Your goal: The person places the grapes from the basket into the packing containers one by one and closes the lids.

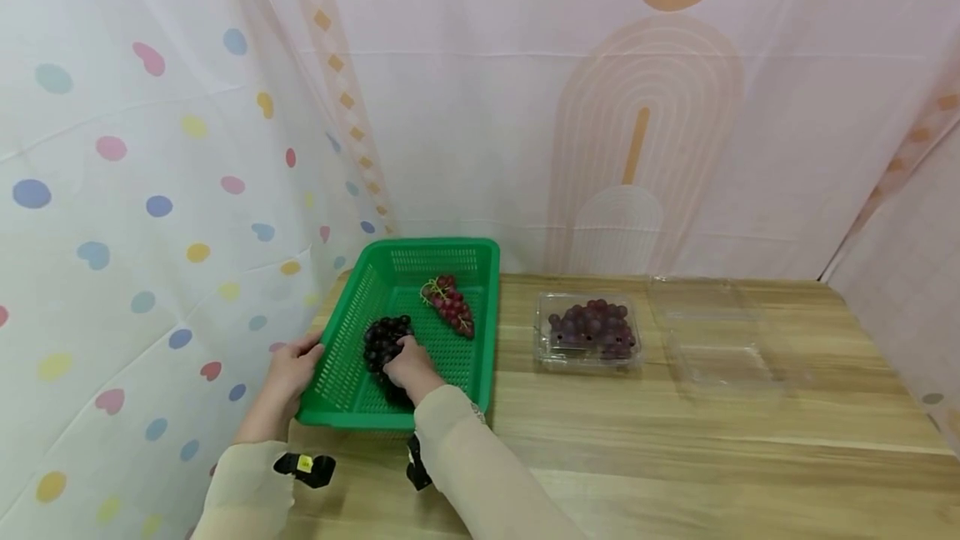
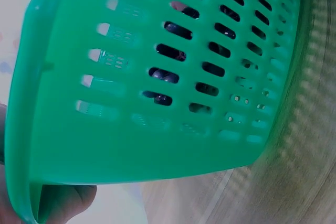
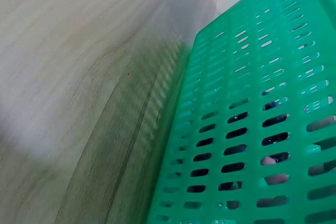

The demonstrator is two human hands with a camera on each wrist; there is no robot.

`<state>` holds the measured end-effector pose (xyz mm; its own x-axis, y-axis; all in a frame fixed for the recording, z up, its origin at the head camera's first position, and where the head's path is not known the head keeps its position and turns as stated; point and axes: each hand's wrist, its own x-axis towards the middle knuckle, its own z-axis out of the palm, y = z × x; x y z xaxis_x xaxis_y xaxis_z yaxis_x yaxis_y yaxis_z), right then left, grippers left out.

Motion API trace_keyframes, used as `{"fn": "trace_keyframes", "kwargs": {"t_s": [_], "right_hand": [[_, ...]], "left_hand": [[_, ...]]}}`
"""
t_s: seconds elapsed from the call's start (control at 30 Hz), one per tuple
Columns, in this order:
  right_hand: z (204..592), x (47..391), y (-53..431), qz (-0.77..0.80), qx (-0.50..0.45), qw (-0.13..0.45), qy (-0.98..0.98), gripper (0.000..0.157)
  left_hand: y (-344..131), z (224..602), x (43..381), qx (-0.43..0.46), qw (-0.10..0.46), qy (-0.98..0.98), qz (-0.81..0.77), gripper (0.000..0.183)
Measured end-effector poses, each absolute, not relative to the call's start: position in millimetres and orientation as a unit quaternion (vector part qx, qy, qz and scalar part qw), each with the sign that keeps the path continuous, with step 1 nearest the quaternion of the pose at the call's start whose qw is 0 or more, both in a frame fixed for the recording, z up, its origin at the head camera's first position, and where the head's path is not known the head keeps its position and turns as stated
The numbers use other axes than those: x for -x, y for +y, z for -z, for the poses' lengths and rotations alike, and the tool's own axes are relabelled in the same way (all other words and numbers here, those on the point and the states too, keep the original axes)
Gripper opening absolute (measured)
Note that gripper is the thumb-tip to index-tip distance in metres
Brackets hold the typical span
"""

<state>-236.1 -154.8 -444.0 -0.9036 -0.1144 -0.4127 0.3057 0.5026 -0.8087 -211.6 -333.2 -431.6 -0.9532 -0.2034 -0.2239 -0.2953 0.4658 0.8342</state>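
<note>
A green plastic basket stands on the table at the left in the head view. My left hand grips its left rim, and fingers show beneath that rim in the left wrist view. Inside the basket, my right hand holds a bunch of black grapes near the front left; its fingertips are partly hidden among the grapes. A smaller bunch of red grapes with a green stem lies toward the back of the basket. Through the slotted wall, the right wrist view gives only glimpses of fruit and fingers.
Right of the basket, a clear plastic box contains a bunch of purplish-red grapes. Farther right is another clear plastic box with its lid open. The wooden table meets patterned curtains at the back and left.
</note>
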Motion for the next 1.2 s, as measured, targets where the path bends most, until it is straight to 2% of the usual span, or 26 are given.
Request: {"fn": "trace_keyframes", "kwargs": {"t_s": [0.17,0.23,0.33,0.4,0.6,0.7,0.93,1.2], "right_hand": [[445,237,-154,0.525,-0.069,0.193,0.826,0.036],[444,235,-154,0.516,-0.054,0.179,0.836,0.041],[445,229,-154,0.466,-0.008,0.178,0.867,0.058],[446,226,-154,0.432,0.016,0.178,0.884,0.061],[446,227,-154,0.439,0.019,0.181,0.880,0.031],[446,228,-153,0.470,0.006,0.186,0.863,0.023],[443,232,-150,0.527,-0.062,0.152,0.834,0.025],[444,239,-149,0.640,-0.137,0.158,0.740,0.031]], "left_hand": [[-333,432,212,0.148,0.047,0.854,-0.496,0.050],[-334,432,212,0.147,0.047,0.854,-0.496,0.050],[-333,431,210,0.145,0.046,0.855,-0.496,0.050],[-333,431,209,0.143,0.045,0.855,-0.496,0.049],[-332,430,209,0.139,0.040,0.857,-0.495,0.049],[-332,430,209,0.136,0.038,0.859,-0.493,0.049],[-332,430,210,0.138,0.037,0.859,-0.492,0.049],[-331,429,210,0.143,0.038,0.859,-0.490,0.049]]}}
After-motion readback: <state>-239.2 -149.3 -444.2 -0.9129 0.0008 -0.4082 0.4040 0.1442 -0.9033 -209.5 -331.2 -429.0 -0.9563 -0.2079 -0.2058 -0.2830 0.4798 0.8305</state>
